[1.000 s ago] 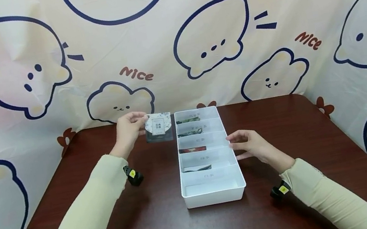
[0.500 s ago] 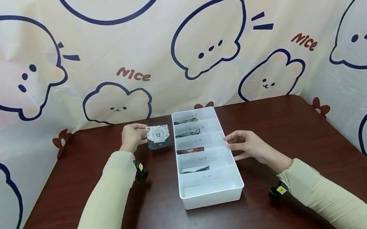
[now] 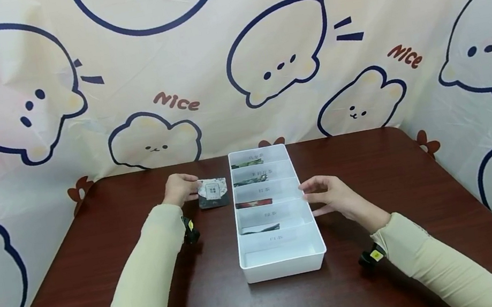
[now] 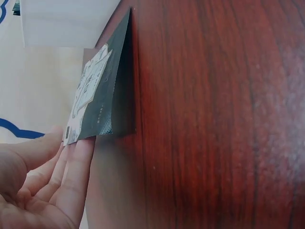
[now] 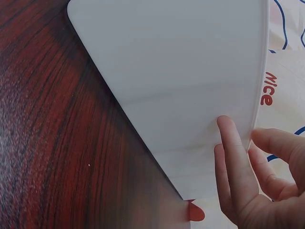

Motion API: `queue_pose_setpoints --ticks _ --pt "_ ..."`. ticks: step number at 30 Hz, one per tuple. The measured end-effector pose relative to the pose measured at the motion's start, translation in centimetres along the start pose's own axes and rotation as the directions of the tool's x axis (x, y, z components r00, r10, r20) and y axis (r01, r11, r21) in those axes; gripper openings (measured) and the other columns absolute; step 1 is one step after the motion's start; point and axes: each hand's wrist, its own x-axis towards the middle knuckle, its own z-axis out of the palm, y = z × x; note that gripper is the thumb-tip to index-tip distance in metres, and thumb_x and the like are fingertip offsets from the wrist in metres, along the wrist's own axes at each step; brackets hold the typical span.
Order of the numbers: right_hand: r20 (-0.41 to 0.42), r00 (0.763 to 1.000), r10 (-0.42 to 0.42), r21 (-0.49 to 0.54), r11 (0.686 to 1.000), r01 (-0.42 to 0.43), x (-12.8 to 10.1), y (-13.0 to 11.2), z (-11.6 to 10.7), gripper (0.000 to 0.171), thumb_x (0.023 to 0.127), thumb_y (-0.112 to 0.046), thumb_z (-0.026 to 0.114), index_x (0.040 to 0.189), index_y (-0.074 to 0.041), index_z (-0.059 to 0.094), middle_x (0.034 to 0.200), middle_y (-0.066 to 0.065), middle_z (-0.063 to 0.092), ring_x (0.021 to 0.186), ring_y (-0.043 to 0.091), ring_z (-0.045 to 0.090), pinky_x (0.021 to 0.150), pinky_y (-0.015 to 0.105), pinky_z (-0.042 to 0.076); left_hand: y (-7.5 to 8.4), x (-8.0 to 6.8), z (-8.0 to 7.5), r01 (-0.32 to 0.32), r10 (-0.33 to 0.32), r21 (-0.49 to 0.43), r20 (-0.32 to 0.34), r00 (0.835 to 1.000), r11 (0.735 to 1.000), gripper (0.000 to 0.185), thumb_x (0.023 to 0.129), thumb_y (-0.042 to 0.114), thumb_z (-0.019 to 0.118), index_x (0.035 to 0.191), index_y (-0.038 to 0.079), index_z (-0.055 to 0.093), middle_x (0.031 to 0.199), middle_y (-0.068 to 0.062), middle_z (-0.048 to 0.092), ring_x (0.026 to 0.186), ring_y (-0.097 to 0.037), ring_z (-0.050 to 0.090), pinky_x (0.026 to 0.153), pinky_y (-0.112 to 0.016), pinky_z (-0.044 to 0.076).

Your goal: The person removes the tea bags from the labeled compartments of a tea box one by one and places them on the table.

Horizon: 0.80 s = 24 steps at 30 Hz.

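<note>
Left of tray [image 3: 318, 242], left hand [image 3: 179, 189] pinches packet [image 3: 213, 192] on worktop [image 3: 375, 164]; right hand [image 3: 331, 194] fingers straight, touching tray wall.

Both arms in pale cream long knit sleeves [image 3: 149, 278], ribbed at the cuffs. Small black wrist-mounted camera units with yellow stickers [image 3: 189, 230], one under each wrist.

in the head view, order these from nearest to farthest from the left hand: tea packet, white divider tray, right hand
1. tea packet: pinched at its edge by the left hand, resting on the table just left of the tray.
2. white divider tray: centre of the table, just beyond the packet.
3. right hand: at the tray's far, right-hand wall.
</note>
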Motion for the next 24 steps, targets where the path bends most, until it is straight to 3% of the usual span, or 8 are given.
queue_pose_setpoints --ticks 6,14,24 --pt "-0.002 1.0 -0.001 0.004 1.0 0.001 0.0 0.1 0.0 0.036 0.09 -0.006 0.068 0.123 0.004 0.057 0.11 0.018 0.057 0.086 0.017 0.065 0.071 0.042 0.06 -0.2 0.3 -0.1 0.008 -0.008 0.01 0.028 1.0 1.0 0.04 0.091 0.002 0.065 0.129 -0.002 0.057 0.129 -0.023 0.056 0.111 -0.032 0.062 0.089 -0.039 0.055" --pt "-0.006 1.0 0.002 0.009 1.0 -0.002 0.0 0.2 0.0 0.036 0.09 -0.007 0.068 0.123 0.004 0.057 0.111 0.017 0.057 0.086 0.017 0.065 0.071 0.041 0.06 -0.4 1.1 0.2 0.015 -0.016 0.078 0.001 1.0 0.997 0.035 0.088 0.001 0.068 0.122 -0.001 0.061 0.125 -0.021 0.058 0.107 -0.031 0.064 0.083 -0.035 0.058" --pt "-0.007 1.0 -0.005 -0.009 1.0 0.005 0.1 0.3 -0.1 0.037 0.089 -0.008 0.068 0.123 0.004 0.057 0.113 0.018 0.057 0.087 0.017 0.064 0.071 0.041 0.06 -0.5 0.8 0.8 0.008 -0.006 0.106 -0.024 1.0 0.994 0.034 0.086 0.0 0.069 0.119 -0.003 0.063 0.126 -0.023 0.056 0.107 -0.034 0.065 0.086 -0.038 0.056"
